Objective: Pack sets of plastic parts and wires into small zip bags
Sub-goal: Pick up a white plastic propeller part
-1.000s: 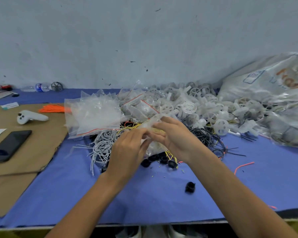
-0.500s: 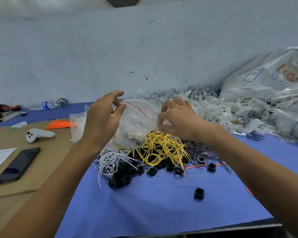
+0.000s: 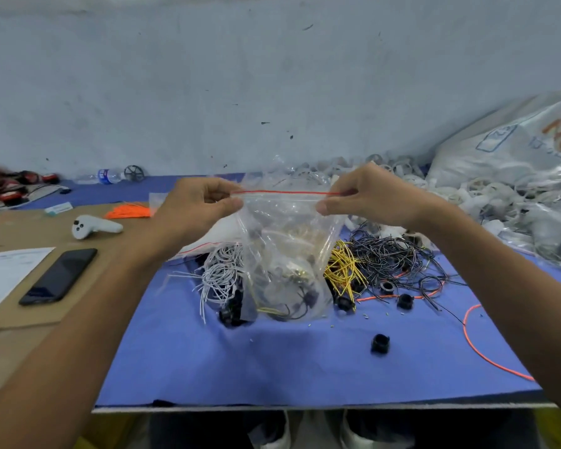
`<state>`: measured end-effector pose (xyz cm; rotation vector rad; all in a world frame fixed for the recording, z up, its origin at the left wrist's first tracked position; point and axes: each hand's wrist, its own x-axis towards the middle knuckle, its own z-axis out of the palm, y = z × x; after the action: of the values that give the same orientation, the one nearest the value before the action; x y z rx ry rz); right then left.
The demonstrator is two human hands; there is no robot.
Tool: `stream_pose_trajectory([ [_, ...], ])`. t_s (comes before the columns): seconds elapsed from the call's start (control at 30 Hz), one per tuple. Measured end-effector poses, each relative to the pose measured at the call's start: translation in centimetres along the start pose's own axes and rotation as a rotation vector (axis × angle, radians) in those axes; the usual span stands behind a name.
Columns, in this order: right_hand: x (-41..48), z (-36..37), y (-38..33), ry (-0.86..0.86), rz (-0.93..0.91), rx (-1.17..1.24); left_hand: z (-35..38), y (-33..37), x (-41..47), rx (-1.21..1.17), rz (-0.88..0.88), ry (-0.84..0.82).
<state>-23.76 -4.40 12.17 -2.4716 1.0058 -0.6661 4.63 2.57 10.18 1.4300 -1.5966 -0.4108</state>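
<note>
Evidently the whole matter hangs on one line, and it reads across from the left. Past the phone (image 3: pixel 59 275) and the pale controller (image 3: pixel 94 225) lying on the cardboard, the left hand (image 3: pixel 201 209) pinches the left top corner of the clear zip bag (image 3: pixel 285 241), thumb under and fingers curled over the edge. From that pinch the red zip strip (image 3: pixel 285 192) runs almost level, its long axis straight left to right, to the right hand (image 3: pixel 370 199), which pinches the opposite corner in the same way. The bag hangs below both grips, held up over the blue cloth (image 3: pixel 272 361), with its load of thin wires and small dark parts sunk to the bottom; whether the bottom touches the cloth cannot be told. White wires (image 3: pixel 221 273) lie behind it on the left, yellow wires (image 3: pixel 344 268) and black wires (image 3: pixel 395 254) on the right, and one loose black plastic part (image 3: pixel 380 344) sits apart, nearer the table edge. Whether the mouth is pressed closed cannot be told. Judged from this, the step in hand is sealing. Each hand holds one end of the strip, so neither is nearer. A sealing pinch would have to travel sideways along the red line while the other hand keeps it taut.
</note>
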Motion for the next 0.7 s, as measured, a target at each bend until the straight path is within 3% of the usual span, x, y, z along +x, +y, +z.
stream_pose_trajectory([
  [0.23, -1.2, 0.7, 0.8, 0.019, 0.068, 0.037, 2.0, -1.6, -1.4, -0.252, -0.137, 0.042],
  [0.53, -1.0, 0.9, 1.4, 0.072, 0.071, -0.001, 3.6, -2.2, -1.2, -0.339, -0.070, 0.116],
  [0.7, -0.8, 0.7, 0.9, 0.080, 0.063, -0.027, 4.2, -2.7, -1.5, -0.269, -0.009, 0.139],
])
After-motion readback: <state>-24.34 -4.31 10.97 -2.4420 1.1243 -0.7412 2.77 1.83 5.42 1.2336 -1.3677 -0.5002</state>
